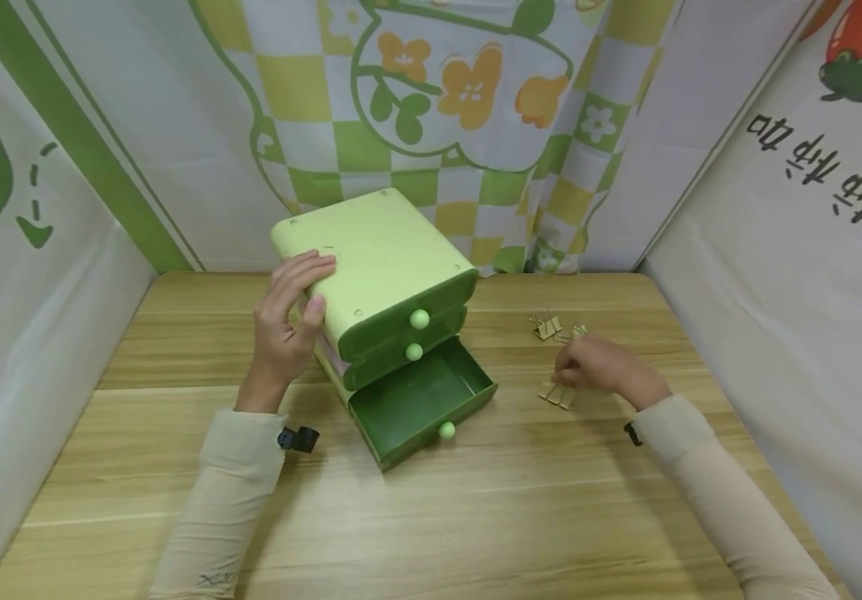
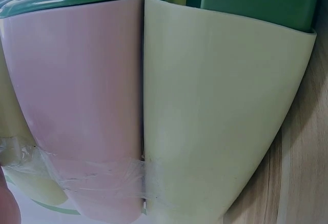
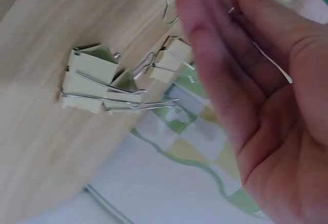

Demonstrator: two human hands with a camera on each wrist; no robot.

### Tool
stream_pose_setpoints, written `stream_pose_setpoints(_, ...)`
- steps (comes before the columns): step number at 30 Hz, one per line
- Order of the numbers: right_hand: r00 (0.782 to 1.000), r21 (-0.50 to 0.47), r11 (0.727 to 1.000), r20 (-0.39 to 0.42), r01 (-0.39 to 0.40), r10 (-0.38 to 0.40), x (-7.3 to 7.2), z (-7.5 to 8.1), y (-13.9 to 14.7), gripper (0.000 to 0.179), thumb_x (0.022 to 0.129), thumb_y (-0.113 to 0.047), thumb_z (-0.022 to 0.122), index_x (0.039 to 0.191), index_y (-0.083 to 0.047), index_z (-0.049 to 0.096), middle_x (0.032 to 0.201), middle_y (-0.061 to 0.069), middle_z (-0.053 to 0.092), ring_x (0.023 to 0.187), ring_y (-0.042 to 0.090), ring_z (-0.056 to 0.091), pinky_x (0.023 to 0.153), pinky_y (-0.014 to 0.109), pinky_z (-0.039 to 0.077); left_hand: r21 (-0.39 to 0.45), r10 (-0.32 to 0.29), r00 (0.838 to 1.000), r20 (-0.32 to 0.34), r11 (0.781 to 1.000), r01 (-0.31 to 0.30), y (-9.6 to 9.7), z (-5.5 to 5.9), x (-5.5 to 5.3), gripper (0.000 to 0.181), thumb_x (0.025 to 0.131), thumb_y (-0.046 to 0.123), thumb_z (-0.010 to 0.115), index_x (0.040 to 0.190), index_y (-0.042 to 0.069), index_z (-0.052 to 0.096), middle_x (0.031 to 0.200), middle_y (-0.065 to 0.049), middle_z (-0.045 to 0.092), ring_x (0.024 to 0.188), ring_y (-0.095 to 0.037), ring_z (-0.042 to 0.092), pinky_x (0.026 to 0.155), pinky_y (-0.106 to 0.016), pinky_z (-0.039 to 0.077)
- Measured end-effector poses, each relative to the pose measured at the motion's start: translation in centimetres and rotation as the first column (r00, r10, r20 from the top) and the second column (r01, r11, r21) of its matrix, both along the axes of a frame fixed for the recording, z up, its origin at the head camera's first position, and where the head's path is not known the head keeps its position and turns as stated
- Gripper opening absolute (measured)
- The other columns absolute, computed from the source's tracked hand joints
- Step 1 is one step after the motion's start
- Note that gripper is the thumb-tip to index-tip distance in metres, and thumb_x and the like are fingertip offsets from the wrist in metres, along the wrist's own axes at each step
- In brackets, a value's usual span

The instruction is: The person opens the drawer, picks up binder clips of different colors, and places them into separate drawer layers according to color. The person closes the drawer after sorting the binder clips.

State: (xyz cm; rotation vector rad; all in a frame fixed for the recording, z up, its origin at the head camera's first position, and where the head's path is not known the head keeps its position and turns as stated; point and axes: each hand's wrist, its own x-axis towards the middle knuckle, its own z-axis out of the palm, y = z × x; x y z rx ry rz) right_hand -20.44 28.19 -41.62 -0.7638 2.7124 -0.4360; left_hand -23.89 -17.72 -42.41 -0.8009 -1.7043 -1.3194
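Note:
A small desktop drawer unit [image 1: 386, 258] in pale green stands angled on the table, its bottom drawer [image 1: 419, 408] pulled out and bare inside. My left hand [image 1: 284, 321] rests against its upper left edge, fingers laid over the top. The left wrist view shows the unit's pink middle section [image 2: 82, 96] and pale green lower section [image 2: 220, 101] up close. To the right of the unit, my right hand [image 1: 599, 367] pinches a binder clip by its wire, mostly hidden by the fingers. Several yellow binder clips [image 3: 92, 78] lie close by; one [image 1: 555, 395] is just below the fingers.
The wooden table [image 1: 431, 533] reaches back to a checked curtain [image 1: 461, 108]. White printed panels [image 1: 791, 275] close in both sides. Clear tape [image 2: 97, 178] crosses the unit's side. Each wrist wears a dark camera mount [image 1: 298, 439].

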Motion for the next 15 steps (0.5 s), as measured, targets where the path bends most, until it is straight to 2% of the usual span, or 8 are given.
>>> stream_pose_setpoints(4,0.987,-0.152,0.981,0.129,0.116,-0.097,-0.7,-0.6,0.9,0.015,0.099,-0.007,0.069,0.092,-0.003,0.082,0.082,0.009,0.080,0.070,0.015,0.071,0.063,0.031,0.063,-0.003,-0.004,1.000,0.001,1.000,0.004,0.1,0.0,0.0,0.042,0.093,0.024,0.056,0.120,-0.003,0.074,0.128,-0.024,0.073,0.137,-0.036,0.059,0.128,-0.052,0.036)
stream_pose_setpoints(7,0.959,-0.267,0.939,0.237,0.215,-0.152,-0.8,-0.9,1.3,0.017,0.100,-0.005,0.067,0.099,0.005,0.080,0.090,0.017,0.081,0.077,0.022,0.078,0.071,0.041,0.068,-0.006,-0.008,1.000,0.001,1.000,0.008,0.1,0.0,0.0,0.042,0.093,0.024,0.056,0.121,-0.003,0.074,0.129,-0.023,0.073,0.137,-0.036,0.059,0.128,-0.052,0.036)
stream_pose_setpoints(11,0.889,-0.347,0.857,0.394,0.380,-0.235,-0.8,-0.8,1.3,0.026,0.104,-0.007,0.062,0.112,0.014,0.074,0.099,0.022,0.080,0.084,0.023,0.079,0.082,0.046,0.067,-0.007,-0.010,1.000,-0.004,1.000,0.010,0.1,0.0,0.0,0.042,0.094,0.023,0.056,0.120,-0.004,0.074,0.129,-0.024,0.073,0.138,-0.036,0.059,0.128,-0.051,0.036)
stream_pose_setpoints(14,0.837,-0.356,0.804,0.464,0.476,-0.290,-0.8,-0.3,0.9,0.031,0.106,-0.012,0.060,0.121,0.013,0.071,0.103,0.019,0.080,0.088,0.019,0.079,0.088,0.044,0.066,-0.005,-0.007,1.000,-0.006,1.000,0.007,0.1,0.0,0.0,0.042,0.094,0.023,0.056,0.120,-0.004,0.074,0.129,-0.024,0.073,0.138,-0.036,0.059,0.127,-0.051,0.037)
stream_pose_setpoints(15,0.826,-0.357,0.793,0.479,0.493,-0.297,-0.8,-0.1,0.7,0.032,0.106,-0.014,0.061,0.123,0.012,0.071,0.104,0.018,0.080,0.088,0.018,0.079,0.089,0.044,0.066,-0.005,-0.005,1.000,-0.006,1.000,0.005,0.1,0.0,0.0,0.042,0.094,0.023,0.056,0.120,-0.004,0.074,0.129,-0.024,0.073,0.138,-0.036,0.059,0.127,-0.051,0.037)
